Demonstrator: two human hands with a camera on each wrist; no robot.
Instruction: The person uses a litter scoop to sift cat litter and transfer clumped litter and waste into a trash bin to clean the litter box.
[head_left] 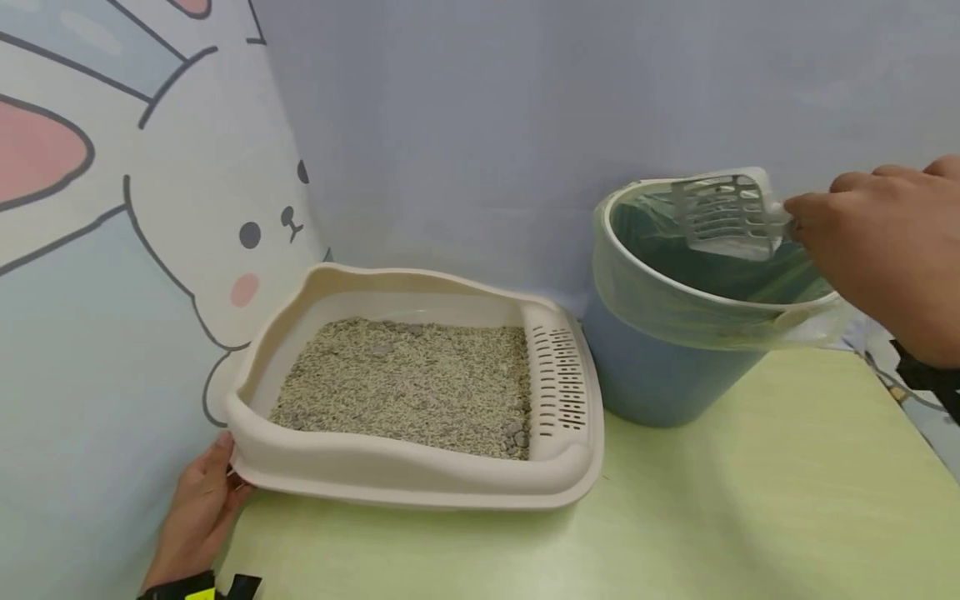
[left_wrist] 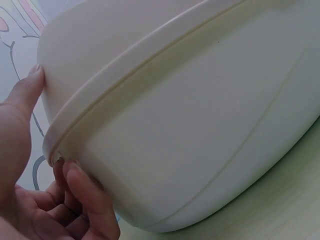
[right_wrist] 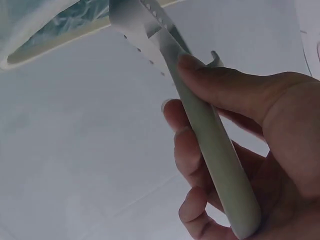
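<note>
A cream litter tray (head_left: 420, 479) filled with grey-beige litter (head_left: 408, 383) sits on the pale green table (head_left: 750, 500). My left hand (head_left: 198, 512) grips the tray's near left corner (left_wrist: 165, 130), thumb (left_wrist: 22, 95) on the rim and fingers (left_wrist: 87, 200) curled under it. My right hand (head_left: 885, 250) holds a white slotted litter scoop (head_left: 727, 217) by its handle (right_wrist: 212, 155), thumb on top and fingers wrapped beneath. The scoop hangs tilted over the mouth of a blue bin (head_left: 675, 367) lined with a clear bag (head_left: 675, 312).
The wall behind shows a cartoon rabbit mural (head_left: 217, 208) on light blue. The bin stands just right of the tray, close to the wall. Green tabletop stretches across the front and right. A cable (head_left: 892, 383) lies at the table's right edge.
</note>
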